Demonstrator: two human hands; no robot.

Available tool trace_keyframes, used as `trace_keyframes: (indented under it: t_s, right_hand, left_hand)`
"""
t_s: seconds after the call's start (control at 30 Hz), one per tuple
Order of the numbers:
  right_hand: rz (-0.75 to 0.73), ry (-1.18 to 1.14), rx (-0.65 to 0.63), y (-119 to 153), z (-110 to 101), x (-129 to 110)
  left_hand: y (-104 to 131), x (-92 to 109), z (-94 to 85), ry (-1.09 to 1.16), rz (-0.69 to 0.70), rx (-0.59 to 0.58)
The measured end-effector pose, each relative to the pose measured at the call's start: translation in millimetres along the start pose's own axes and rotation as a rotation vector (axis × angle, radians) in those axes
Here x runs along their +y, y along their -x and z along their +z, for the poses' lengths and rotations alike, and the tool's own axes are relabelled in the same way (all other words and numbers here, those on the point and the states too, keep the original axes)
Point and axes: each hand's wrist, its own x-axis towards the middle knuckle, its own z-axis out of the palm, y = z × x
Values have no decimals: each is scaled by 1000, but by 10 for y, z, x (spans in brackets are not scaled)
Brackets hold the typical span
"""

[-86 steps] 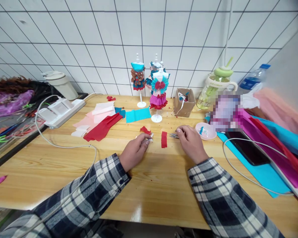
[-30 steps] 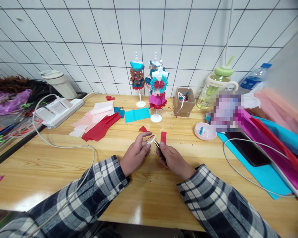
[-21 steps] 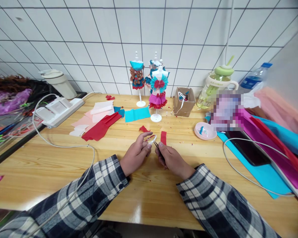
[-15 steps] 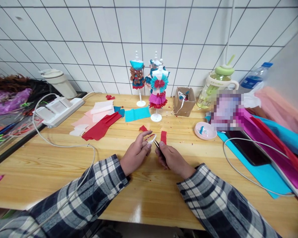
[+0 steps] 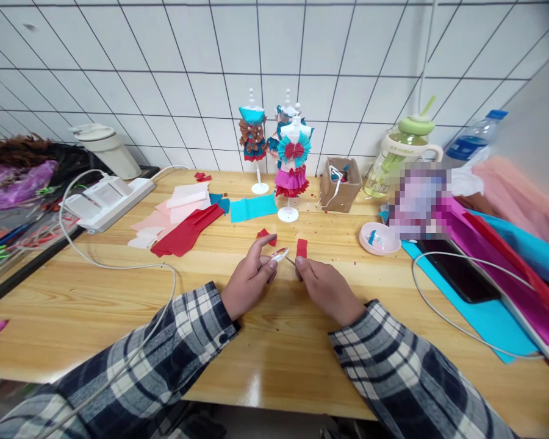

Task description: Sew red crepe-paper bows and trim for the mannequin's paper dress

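Note:
Near the middle of the table, my left hand (image 5: pixel 251 274) pinches a small white strip (image 5: pixel 280 254) with some red on it between thumb and fingers; its index finger is raised. My right hand (image 5: pixel 327 283) is closed around slim metal tweezers (image 5: pixel 291 261), mostly hidden in the fist. Their thin tip points at the strip's free end, and I cannot tell whether it touches. Just beyond the right thumb lies a short red paper piece (image 5: pixel 302 247). Another red scrap (image 5: pixel 266 236) lies behind the left index finger.
Dressed mini mannequins (image 5: pixel 288 213) stand at the back beside a small cardboard box (image 5: pixel 341 186). Red paper (image 5: pixel 187 228) and turquoise paper (image 5: pixel 254 208) lie left of them. Rightward are a pink dish (image 5: pixel 379 239), a phone (image 5: pixel 462 274) and a cable (image 5: pixel 421 292). A power strip (image 5: pixel 119 204) sits left.
The tweezers have drawn back slightly to the right from the white strip, and the right hand has turned to cover more of them. The strip's looped end looks flatter.

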Motion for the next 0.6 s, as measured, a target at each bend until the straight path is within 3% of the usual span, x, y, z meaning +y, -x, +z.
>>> trace_keyframes:
  t_s: [0.1, 0.23, 0.3, 0.47, 0.6]
  right_hand:
    - [-4, 160, -21, -7, -85, 24]
    - [84, 195, 61, -48, -148, 138]
    - [105, 35, 34, -61, -127, 159]
    - [237, -654, -249, 16, 86, -24]
    - [267, -891, -311, 80, 190, -143]
  left_hand:
    - [-5, 12, -35, -63, -4, 11]
    - [-35, 25, -134, -174, 37, 105]
    - [-50, 21, -167, -168, 64, 136]
    - [-33, 20, -140, -104, 74, 107]
    - [1, 41, -93, -129, 73, 78]
